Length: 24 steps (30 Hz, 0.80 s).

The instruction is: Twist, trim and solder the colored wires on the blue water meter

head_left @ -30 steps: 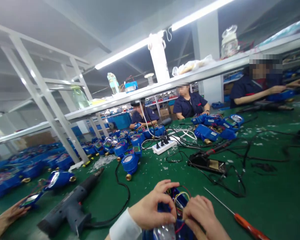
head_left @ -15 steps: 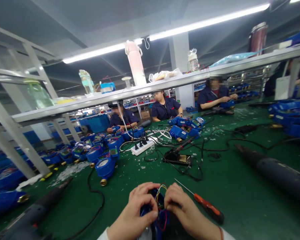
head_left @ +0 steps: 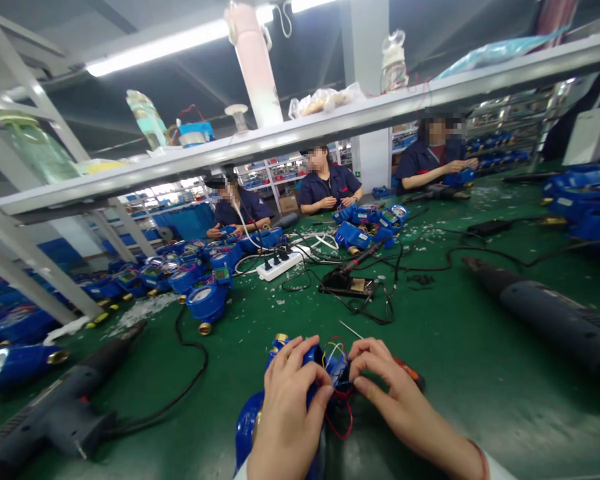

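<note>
A blue water meter (head_left: 247, 427) lies low in the middle, largely covered by my left hand (head_left: 295, 403). That hand is closed around it, fingers over its top, with a brass end (head_left: 280, 340) sticking out beyond them. Between my hands is the meter's open blue housing (head_left: 337, 368), from which thin yellow, white and red wires (head_left: 349, 427) loop out. My right hand (head_left: 393, 387) pinches at the housing's right edge; what its fingertips grip is hidden. Behind the right hand lies a screwdriver (head_left: 414, 375) with an orange and black handle, partly covered.
Hot-air guns lie at left (head_left: 75, 400) and right (head_left: 555, 313). Ahead are a soldering iron stand (head_left: 347, 283), a white power strip (head_left: 283, 263) and loose cables. More water meters (head_left: 205, 300) stand at left. Co-workers sit across the table under a shelf (head_left: 180, 157).
The water meter has turned and shifted, so its brass end and body now show left of my left hand. My right hand has moved right and now covers part of the screwdriver.
</note>
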{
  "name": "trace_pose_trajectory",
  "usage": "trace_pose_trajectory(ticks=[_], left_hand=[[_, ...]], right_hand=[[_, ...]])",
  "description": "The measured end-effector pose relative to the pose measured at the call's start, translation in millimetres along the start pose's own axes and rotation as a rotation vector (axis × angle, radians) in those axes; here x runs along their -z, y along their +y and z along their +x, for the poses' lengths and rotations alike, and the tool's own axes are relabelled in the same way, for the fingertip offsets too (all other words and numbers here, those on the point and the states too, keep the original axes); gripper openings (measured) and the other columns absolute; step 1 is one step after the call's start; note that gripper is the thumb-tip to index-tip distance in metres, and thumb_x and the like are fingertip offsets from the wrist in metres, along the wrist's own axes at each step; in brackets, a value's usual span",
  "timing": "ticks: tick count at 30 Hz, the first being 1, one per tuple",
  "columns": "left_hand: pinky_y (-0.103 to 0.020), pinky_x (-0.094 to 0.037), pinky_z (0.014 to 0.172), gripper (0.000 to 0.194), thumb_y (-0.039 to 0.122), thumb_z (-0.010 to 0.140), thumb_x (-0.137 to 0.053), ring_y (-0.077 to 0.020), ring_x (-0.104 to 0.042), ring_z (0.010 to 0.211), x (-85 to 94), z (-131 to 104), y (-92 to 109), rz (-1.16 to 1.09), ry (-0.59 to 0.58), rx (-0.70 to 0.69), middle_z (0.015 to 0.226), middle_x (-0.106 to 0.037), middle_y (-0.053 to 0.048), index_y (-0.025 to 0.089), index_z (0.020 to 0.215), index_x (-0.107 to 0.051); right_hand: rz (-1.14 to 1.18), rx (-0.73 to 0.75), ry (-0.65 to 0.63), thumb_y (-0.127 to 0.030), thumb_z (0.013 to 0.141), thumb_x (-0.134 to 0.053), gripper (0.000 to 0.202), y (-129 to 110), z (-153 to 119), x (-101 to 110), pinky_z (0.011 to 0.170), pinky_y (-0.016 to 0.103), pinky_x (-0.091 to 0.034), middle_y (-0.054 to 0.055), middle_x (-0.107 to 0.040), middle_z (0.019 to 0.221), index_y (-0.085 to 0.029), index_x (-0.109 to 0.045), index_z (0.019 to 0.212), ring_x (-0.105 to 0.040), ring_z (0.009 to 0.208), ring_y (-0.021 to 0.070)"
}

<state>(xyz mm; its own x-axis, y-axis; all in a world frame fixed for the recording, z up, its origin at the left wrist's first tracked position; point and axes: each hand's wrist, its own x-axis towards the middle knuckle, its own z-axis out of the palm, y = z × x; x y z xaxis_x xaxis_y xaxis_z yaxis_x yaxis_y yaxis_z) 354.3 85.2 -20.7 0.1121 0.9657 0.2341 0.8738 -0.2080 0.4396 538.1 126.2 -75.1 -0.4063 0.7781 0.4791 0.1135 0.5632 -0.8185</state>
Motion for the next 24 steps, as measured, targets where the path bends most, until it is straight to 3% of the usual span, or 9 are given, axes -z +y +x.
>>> trace_pose_trajectory(ticks=[5,9,12,16,18,21,24], left_hand=[[-0.058,-0.03,0.106,0.018,0.014,0.081,-0.052,-0.027,-0.039,0.13,-1.5,0,2,0.022,0.013,-0.014,0.133,-0.056,-0.001,0.025,0.074,-0.064],[-0.059,-0.031,0.106,0.018,0.015,0.082,-0.051,-0.0281,-0.037,0.132,-2.7,0,1,0.016,0.009,-0.011,0.134,-0.055,-0.001,0.025,0.075,-0.064],[-0.059,-0.033,0.105,0.019,0.013,0.082,-0.05,-0.0285,-0.038,0.13,-3.5,0,2,0.015,0.05,-0.009,0.134,-0.056,-0.002,0.024,0.074,-0.063],[-0.059,-0.035,0.104,0.018,0.013,0.08,-0.05,-0.0293,-0.04,0.129,-3.7,-1,3,0.013,0.053,-0.042,0.133,-0.056,-0.003,0.024,0.075,-0.064],[-0.059,-0.035,0.103,0.018,0.013,0.08,-0.05,-0.0291,-0.042,0.128,-3.7,-1,3,0.013,0.066,-0.05,0.133,-0.057,-0.003,0.025,0.076,-0.064],[-0.057,-0.036,0.104,0.019,0.014,0.082,-0.048,-0.0278,-0.043,0.127,-4.3,-3,1,-0.005,0.103,-0.037,0.131,-0.059,-0.002,0.025,0.077,-0.063],[-0.055,-0.036,0.103,0.018,0.015,0.081,-0.049,-0.0276,-0.044,0.127,-4.7,-4,-2,-0.042,0.096,-0.045,0.132,-0.058,-0.002,0.025,0.078,-0.062]], right_hand=[[-0.067,-0.027,0.136,-0.029,0.095,-0.048,0.011,7,-14,-2,0.094,0.03,-0.031,0.001,-0.05,0.108,-0.028,-0.054,0.104,-0.044,0.109,0.0171],[-0.15,-0.033,0.23,-0.024,0.094,-0.048,0.012,14,-21,5,0.09,0.027,-0.034,0.001,-0.053,0.107,-0.027,-0.054,0.104,-0.047,0.106,0.0162],[-0.212,-0.005,0.256,-0.021,0.094,-0.047,0.012,6,-23,10,0.088,0.026,-0.037,0.001,-0.056,0.104,-0.026,-0.055,0.102,-0.05,0.102,0.0163],[-0.33,0.147,0.224,-0.031,0.094,-0.052,0.016,-16,-12,1,0.084,0.031,-0.042,0.004,-0.058,0.1,-0.025,-0.054,0.108,-0.053,0.096,0.0207],[-0.352,0.143,0.189,-0.035,0.091,-0.057,0.019,-21,-4,-9,0.081,0.034,-0.043,0.006,-0.056,0.1,-0.024,-0.055,0.107,-0.052,0.095,0.0231],[-0.335,0.014,0.097,-0.021,0.088,-0.058,0.006,-17,5,-21,0.078,0.034,-0.043,0.005,-0.053,0.095,-0.023,-0.058,0.093,-0.049,0.091,0.0223],[-0.348,-0.046,0.064,-0.008,0.086,-0.053,0.015,-3,6,-21,0.077,0.034,-0.042,0.004,-0.051,0.09,-0.022,-0.059,0.084,-0.048,0.088,0.0212]])
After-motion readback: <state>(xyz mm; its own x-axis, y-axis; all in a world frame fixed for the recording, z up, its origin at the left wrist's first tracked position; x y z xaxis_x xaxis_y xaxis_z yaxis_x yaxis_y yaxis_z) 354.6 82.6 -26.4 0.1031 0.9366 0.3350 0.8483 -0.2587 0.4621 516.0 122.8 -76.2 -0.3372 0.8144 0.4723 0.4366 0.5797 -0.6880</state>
